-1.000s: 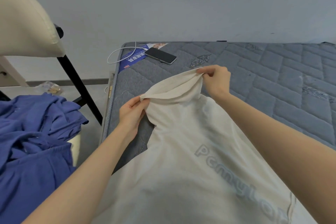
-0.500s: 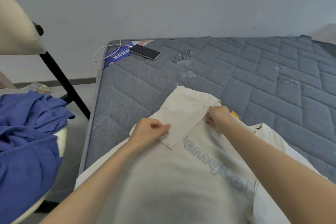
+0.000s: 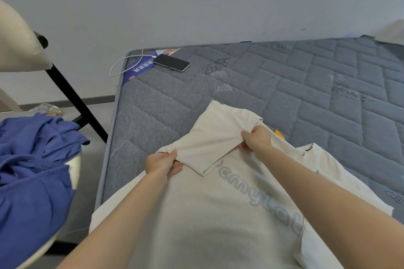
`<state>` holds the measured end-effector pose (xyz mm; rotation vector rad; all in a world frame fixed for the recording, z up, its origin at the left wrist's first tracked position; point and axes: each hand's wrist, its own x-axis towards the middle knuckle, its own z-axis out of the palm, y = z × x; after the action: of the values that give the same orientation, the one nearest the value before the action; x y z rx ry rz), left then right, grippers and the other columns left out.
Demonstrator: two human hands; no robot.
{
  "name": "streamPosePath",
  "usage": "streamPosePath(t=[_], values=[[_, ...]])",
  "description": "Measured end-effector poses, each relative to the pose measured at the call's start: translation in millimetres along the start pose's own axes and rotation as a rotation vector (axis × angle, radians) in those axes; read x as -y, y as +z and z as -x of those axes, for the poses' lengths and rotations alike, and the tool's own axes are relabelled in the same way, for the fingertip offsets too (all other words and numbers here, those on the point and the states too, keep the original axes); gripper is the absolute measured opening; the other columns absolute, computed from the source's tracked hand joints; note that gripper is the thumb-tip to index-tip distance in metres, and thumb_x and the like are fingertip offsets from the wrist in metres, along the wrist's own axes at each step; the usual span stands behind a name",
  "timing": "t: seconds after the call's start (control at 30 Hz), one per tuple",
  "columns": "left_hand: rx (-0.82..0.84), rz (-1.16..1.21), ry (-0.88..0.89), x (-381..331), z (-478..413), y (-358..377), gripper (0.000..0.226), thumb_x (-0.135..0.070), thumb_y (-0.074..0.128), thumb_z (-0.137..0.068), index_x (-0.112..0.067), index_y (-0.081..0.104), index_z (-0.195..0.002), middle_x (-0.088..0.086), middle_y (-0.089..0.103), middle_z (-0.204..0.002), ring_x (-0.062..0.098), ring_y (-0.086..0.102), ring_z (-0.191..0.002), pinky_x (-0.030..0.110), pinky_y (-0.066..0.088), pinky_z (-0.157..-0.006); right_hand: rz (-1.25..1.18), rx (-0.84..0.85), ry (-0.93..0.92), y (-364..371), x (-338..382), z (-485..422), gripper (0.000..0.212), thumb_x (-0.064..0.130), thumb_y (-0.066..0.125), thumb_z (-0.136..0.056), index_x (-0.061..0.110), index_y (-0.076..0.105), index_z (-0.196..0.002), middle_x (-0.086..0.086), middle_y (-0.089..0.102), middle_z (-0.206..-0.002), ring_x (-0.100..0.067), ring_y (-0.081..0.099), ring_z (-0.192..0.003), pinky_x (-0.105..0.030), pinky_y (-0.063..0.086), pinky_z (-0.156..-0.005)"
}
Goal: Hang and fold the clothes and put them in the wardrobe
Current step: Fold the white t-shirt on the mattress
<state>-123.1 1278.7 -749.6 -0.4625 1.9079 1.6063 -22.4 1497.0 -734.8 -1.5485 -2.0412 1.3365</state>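
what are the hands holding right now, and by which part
Both hold the cream fabric T-shirt with grey lettering by its folded-over sleeve: the left hand pinches the sleeve's left corner, the right hand grips its right edge.

Head camera looks forward and down, close over the mattress (image 3: 284, 94).

The light on my feed is even, cool and moderately bright, with no glare on any surface. I can't place the source; possibly it is overhead. Shadows stay soft, with only a faint one under the left hand (image 3: 162, 162) on the cream T-shirt (image 3: 218, 214). The wide lens bows the far edge of the mattress (image 3: 284, 85) and stretches whatever sits in the bottom corners. The phone (image 3: 171, 62) reads sharp, while the shirt's lettering looks slightly soft.
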Motion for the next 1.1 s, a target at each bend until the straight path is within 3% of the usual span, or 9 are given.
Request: streamPosePath(t=[0.1,0.2,0.27,0.37,0.47,0.63,0.87,1.0,1.1], values=[[-0.035,-0.199,0.098,5,0,-7,0.025,-0.014,0.068,-0.082,-0.005,0.062,-0.06,0.007,0.066,-0.056,0.022,0.065,-0.05,0.035,0.06,-0.06,0.15,0.011,-0.031,-6,-9,2,0.015,0.012,0.053,-0.087,0.008,0.047,-0.074,-0.015,0.068,-0.068,-0.033,0.066,-0.074,-0.043,0.053,-0.084],[-0.032,-0.379,0.169,2,7,-15,0.033,-0.026,0.067,-0.081,-0.008,0.062,-0.054,0.004,0.065,-0.052,0.022,0.063,-0.047,0.031,0.058,-0.056,0.172,-0.032,-0.068,-4,-9,9,0.031,0.014,0.057,-0.086,-0.002,0.049,-0.111,-0.004,0.057,-0.068,-0.032,0.058,-0.081,-0.036,0.049,-0.08],[-0.102,-0.559,0.3,-2,13,-16,0.037,-0.036,0.064,-0.078,-0.016,0.053,-0.05,0.0,0.06,-0.051,0.025,0.061,-0.055,0.027,0.049,-0.057,0.127,-0.054,-0.127,-9,-6,17,0.037,0.016,0.058,-0.088,0.0,0.039,-0.116,0.0,0.049,-0.078,-0.029,0.053,-0.088,-0.034,0.041,-0.075],[-0.05,-0.694,0.501,-12,26,-3,0.024,-0.035,0.061,-0.083,-0.018,0.052,-0.069,-0.007,0.055,-0.066,0.021,0.055,-0.073,0.027,0.035,-0.058,0.12,-0.11,-0.219,-28,-7,29,0.024,0.015,0.052,-0.09,0.006,0.044,-0.111,-0.005,0.055,-0.1,-0.027,0.053,-0.099,-0.035,0.04,-0.076],[0.147,-0.893,0.697,-16,38,28,0.012,-0.027,0.054,-0.09,-0.016,0.053,-0.097,-0.009,0.056,-0.072,0.019,0.054,-0.08,0.029,0.037,-0.064,0.153,-0.174,-0.317,-59,-24,40,0.022,0.003,0.042,-0.088,0.008,0.054,-0.107,-0.006,0.059,-0.11,-0.025,0.047,-0.11,-0.035,0.039,-0.082],[0.338,-1.365,0.952,-16,62,89,0.043,-0.011,0.05,-0.091,-0.019,0.038,-0.132,0.004,0.046,-0.125,0.026,0.048,-0.112,0.034,0.041,-0.081,0.321,-0.26,-0.298,-125,-76,52,0.032,-0.008,0.044,-0.08,0.007,0.056,-0.105,-0.008,0.056,-0.113,-0.026,0.04,-0.113,-0.033,0.035,-0.086],[0.264,-1.515,1.004,-20,69,139,0.06,0.003,0.045,-0.086,-0.015,0.026,-0.14,0.009,0.033,-0.136,0.031,0.044,-0.115,0.038,0.041,-0.081,0.516,-0.112,-0.105,-172,-123,47,0.068,0.008,0.063,-0.08,0.008,0.031,-0.14,-0.01,0.034,-0.144,-0.029,0.019,-0.139,-0.037,0.022,-0.109],[0.261,-1.549,1.024,-27,53,158,0.067,-0.004,0.055,-0.086,-0.016,0.021,-0.142,0.006,0.029,-0.14,0.031,0.05,-0.111,0.037,0.04,-0.073,0.751,-0.063,-0.065,-180,-126,26,0.111,0.031,0.077,-0.074,0.013,0.0,-0.152,-0.009,0.005,-0.159,-0.03,-0.005,-0.147,-0.046,0.004,-0.117],[0.203,-1.569,1.066,-36,40,174,0.069,-0.021,0.055,-0.092,-0.018,0.014,-0.148,0.001,0.02,-0.15,0.028,0.04,-0.125,0.04,0.043,-0.083,0.794,-0.002,0.005,-186,-125,10,0.127,0.04,0.085,-0.063,0.008,-0.002,-0.151,-0.01,0.011,-0.157,-0.03,0.007,-0.146,-0.047,0.012,-0.117]])
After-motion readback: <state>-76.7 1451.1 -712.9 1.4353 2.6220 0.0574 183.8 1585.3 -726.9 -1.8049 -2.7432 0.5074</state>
